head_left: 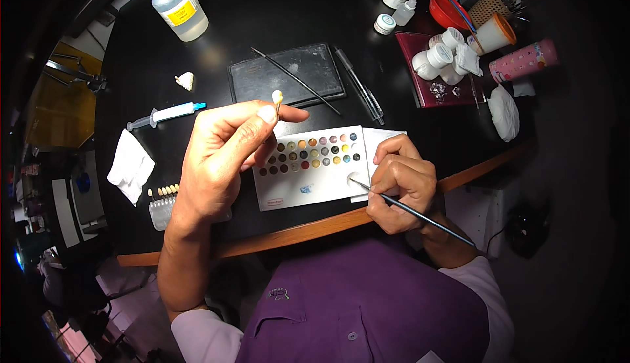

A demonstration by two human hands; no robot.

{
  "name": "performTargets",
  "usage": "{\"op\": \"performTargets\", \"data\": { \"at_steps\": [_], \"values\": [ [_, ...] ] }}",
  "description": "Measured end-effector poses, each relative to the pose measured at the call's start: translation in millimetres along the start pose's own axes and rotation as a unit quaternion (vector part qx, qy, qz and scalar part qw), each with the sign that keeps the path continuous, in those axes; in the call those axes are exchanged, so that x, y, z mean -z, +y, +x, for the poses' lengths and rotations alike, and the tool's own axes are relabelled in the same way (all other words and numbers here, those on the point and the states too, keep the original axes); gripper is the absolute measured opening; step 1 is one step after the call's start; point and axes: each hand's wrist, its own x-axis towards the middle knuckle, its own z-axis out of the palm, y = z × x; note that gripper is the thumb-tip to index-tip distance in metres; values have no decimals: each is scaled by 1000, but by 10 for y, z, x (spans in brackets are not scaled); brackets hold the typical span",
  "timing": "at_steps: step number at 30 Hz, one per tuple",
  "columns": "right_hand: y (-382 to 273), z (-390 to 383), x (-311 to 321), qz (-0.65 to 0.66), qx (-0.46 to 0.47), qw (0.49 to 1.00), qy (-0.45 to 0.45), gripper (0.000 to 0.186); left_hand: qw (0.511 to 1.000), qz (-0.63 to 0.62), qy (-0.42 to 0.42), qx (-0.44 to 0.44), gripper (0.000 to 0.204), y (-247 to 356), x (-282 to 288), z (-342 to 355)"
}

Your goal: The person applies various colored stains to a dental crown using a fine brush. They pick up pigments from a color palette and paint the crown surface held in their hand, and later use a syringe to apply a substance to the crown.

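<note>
My left hand (pixel 230 146) is raised over the left part of a white palette card (pixel 289 192), pinching a short pin topped by a small cream tooth-shaped piece (pixel 277 96). My right hand (pixel 400 189) grips a thin dark brush (pixel 423 217) near the card's right end, its tip at a shallow round white well (pixel 353 179). Rows of small coloured dots cover the card, with a blue smudge below them. Another white sheet lies beneath its right side. Behind my left wrist sits a clear holder (pixel 161 213) with several tooth-coloured samples.
Behind are a dark tray (pixel 256 84) with a brush on it, pens (pixel 359 84), a syringe (pixel 170 113), tissues (pixel 131 166), a large bottle (pixel 180 15) and a small white piece (pixel 184 79). Jars (pixel 433 61), a red bowl (pixel 445 10) and a pink cylinder (pixel 525 61) crowd the right. A wooden edge borders the near side.
</note>
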Motion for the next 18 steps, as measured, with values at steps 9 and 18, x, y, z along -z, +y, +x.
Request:
{"op": "performTargets", "data": {
  "at_steps": [9,18],
  "values": [
    [0,43,-2,25,-10,1000,9,14,1000,-9,-5,10,49,10,20,27],
    [-206,522,224,93,76,992,28,16,993,-61,-83,61,50,61,-20,9]
  ]
}}
